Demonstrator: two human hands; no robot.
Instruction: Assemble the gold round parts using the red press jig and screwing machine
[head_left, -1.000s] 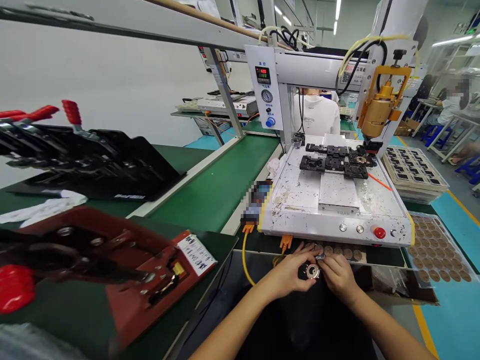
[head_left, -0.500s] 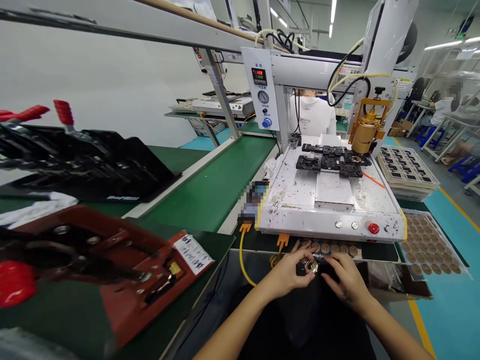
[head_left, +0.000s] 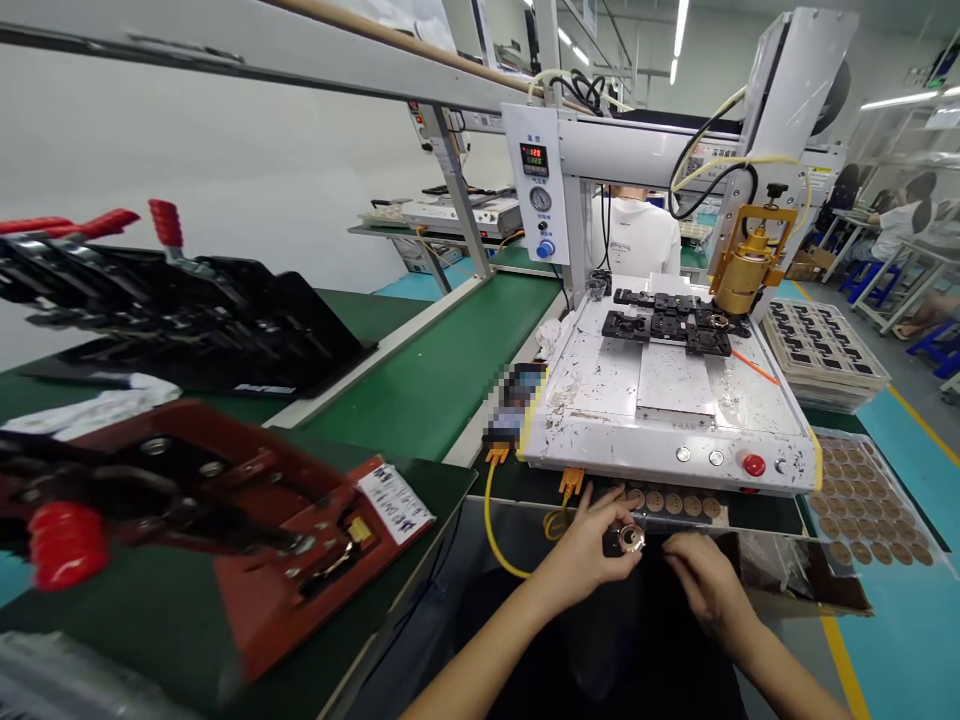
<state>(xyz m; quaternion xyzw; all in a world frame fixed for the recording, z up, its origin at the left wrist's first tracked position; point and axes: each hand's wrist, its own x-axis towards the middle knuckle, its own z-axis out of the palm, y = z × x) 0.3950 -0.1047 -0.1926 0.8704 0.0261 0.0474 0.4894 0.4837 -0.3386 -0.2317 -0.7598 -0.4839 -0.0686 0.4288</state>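
Between the thumb and fingers of my left hand (head_left: 592,540) is a small round gold-rimmed metal part (head_left: 632,540), with a dark side and a hole in its middle. My right hand (head_left: 705,580) is just to the right, apart from that part. Its fingers curl in towards the thumb; whether something small sits between them cannot be made out. Beyond my hands, a strip of round brown discs (head_left: 673,503) lies along the bench edge, under the front of the white press machine (head_left: 585,430).
The machine carries black fixtures (head_left: 667,320) under a gold press head (head_left: 742,270). A red toggle clamp (head_left: 292,560) stands at left. Right are a sheet of brown discs (head_left: 862,500), stacked trays (head_left: 825,350) and a cardboard box (head_left: 810,585). A person (head_left: 637,235) sits behind.
My right hand has drawn away to the right from the round part, its fingers now more curled. My left hand still holds the part. The whole view has shifted slightly.
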